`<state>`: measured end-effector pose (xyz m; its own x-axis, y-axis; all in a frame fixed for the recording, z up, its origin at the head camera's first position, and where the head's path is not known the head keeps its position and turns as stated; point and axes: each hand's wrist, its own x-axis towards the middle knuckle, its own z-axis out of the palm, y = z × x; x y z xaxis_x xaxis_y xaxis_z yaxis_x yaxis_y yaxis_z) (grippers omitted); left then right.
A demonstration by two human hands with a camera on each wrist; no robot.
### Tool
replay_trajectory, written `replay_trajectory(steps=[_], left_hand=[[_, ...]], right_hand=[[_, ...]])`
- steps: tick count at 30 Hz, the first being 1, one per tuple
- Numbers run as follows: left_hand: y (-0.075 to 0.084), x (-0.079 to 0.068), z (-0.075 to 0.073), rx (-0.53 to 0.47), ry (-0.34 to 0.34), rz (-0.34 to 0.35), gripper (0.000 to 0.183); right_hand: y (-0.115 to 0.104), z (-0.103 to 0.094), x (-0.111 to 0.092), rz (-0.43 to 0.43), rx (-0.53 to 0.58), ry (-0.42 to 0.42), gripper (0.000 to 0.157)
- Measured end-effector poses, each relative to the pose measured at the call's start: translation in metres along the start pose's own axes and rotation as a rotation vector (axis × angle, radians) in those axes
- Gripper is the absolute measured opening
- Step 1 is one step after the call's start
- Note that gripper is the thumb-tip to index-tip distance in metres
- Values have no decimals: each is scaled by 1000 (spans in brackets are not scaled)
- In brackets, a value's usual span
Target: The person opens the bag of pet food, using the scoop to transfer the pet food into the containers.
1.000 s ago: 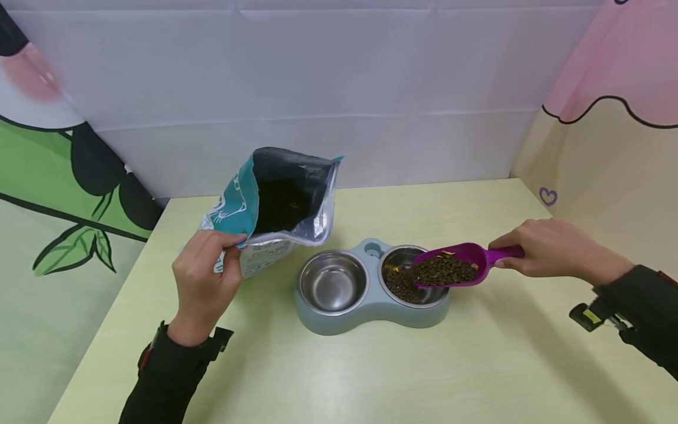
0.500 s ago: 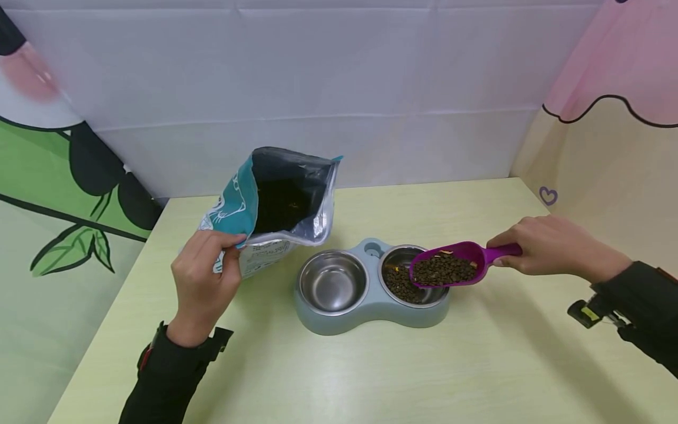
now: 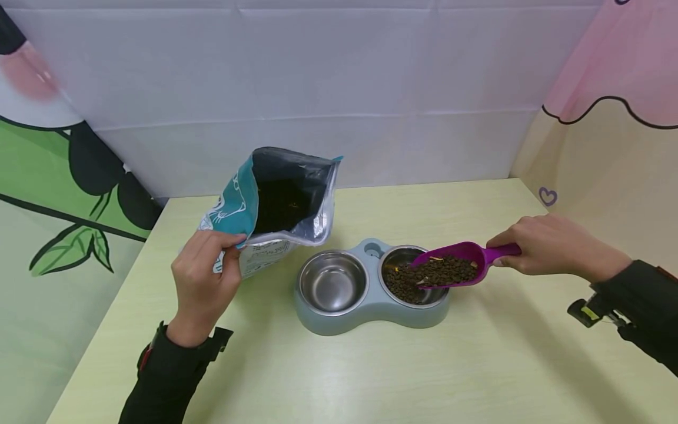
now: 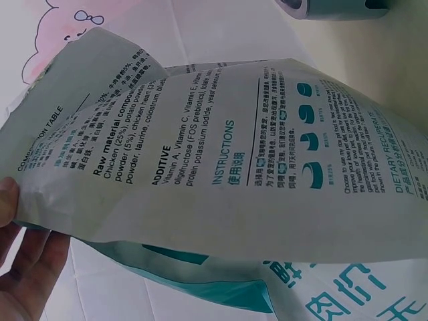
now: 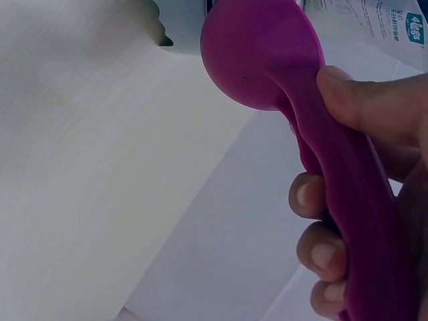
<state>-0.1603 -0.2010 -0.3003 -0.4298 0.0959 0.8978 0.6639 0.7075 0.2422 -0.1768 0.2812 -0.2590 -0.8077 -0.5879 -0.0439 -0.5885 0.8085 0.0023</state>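
Observation:
My left hand [image 3: 208,277] pinches the near left edge of a teal and white pet food bag [image 3: 233,206], whose silver-lined mouth gapes toward me with dark kibble deep inside. The bag's printed back fills much of the left wrist view. In my right hand [image 3: 548,247] is the handle of a purple scoop [image 3: 479,259], fingers wrapped round it in the right wrist view. The scoop is loaded with brown kibble [image 3: 445,271], its lip over the right steel bowl [image 3: 405,255], where more kibble lies. The left steel bowl [image 3: 332,282] is bare inside.
Both bowls sit in a grey-blue double stand [image 3: 339,324] on a pale wooden table [image 3: 371,377]. A light cloth backdrop [image 3: 339,76] rises behind the table, with printed panels at left and right.
The scoop drew back slightly, then its lip tipped lower at the right bowl, and kibble now spreads from scoop to bowl. My left hand and the bag have stayed put.

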Motion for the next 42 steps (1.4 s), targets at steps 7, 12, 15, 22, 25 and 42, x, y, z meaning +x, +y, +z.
replay_trajectory(steps=[7, 12, 15, 22, 25, 42], left_hand=[[0, 0, 0, 3, -1, 3, 17], [0, 0, -1, 4, -4, 1, 16], [1, 1, -1, 4, -6, 3, 16], [2, 1, -2, 6, -7, 3, 16], [2, 1, -3, 7, -9, 3, 16], [6, 4, -5, 9, -18, 1, 18]], right_hand=[[1, -1, 2, -16, 11, -1, 17], [-1, -4, 3, -19, 7, -1, 17], [-1, -6, 3, -23, -8, 2, 17], [-1, -9, 5, -49, -43, 22, 14], [-1, -11, 5, -38, -47, 13, 14], [-3, -19, 3, -39, -90, 7, 11]])
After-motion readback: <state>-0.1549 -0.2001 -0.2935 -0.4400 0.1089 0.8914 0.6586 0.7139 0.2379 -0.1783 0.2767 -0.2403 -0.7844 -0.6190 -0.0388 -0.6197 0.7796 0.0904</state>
